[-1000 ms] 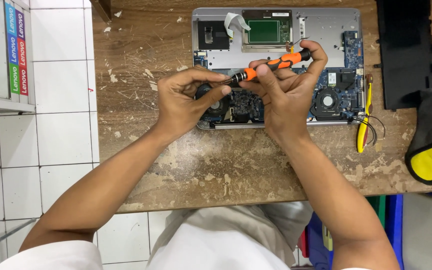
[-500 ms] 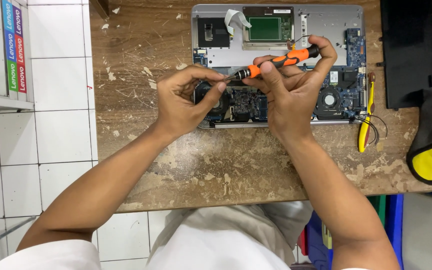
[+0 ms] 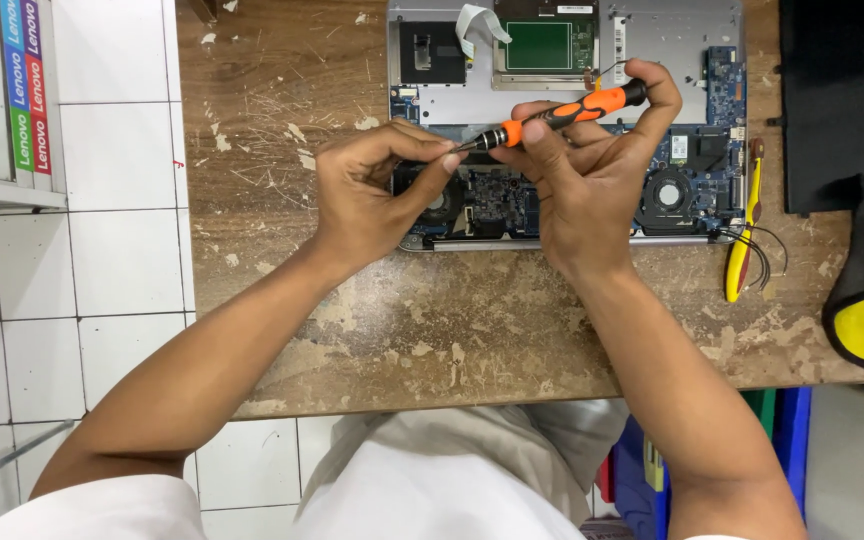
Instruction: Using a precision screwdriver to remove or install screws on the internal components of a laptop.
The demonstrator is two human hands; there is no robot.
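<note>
Both hands (image 3: 372, 195) (image 3: 592, 180) hold one screwdriver (image 3: 562, 113) — above the laptop (image 3: 692, 170).

Worn, scratched wood worktop (image 3: 282, 110), rough with pale flaking patches. Matt silver metal laptop shell (image 3: 672, 30); bare circuit boards inside. Orange-and-black plastic screwdriver (image 3: 562, 113), metal tip. Glossy yellow plastic pry tool (image 3: 742, 255). Smooth white floor tiles (image 3: 112, 150), far left.

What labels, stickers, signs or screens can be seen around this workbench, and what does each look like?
Strip of stacked labels: far left, on a white cabinet edge; narrow vertical tags in blue, purple, green and red.
Small white sticker: on the blue circuit board of the opened laptop, right of the right hand; rectangular.
White label: top edge, above the green panel; thin white bar.
No lit screens show.
</note>
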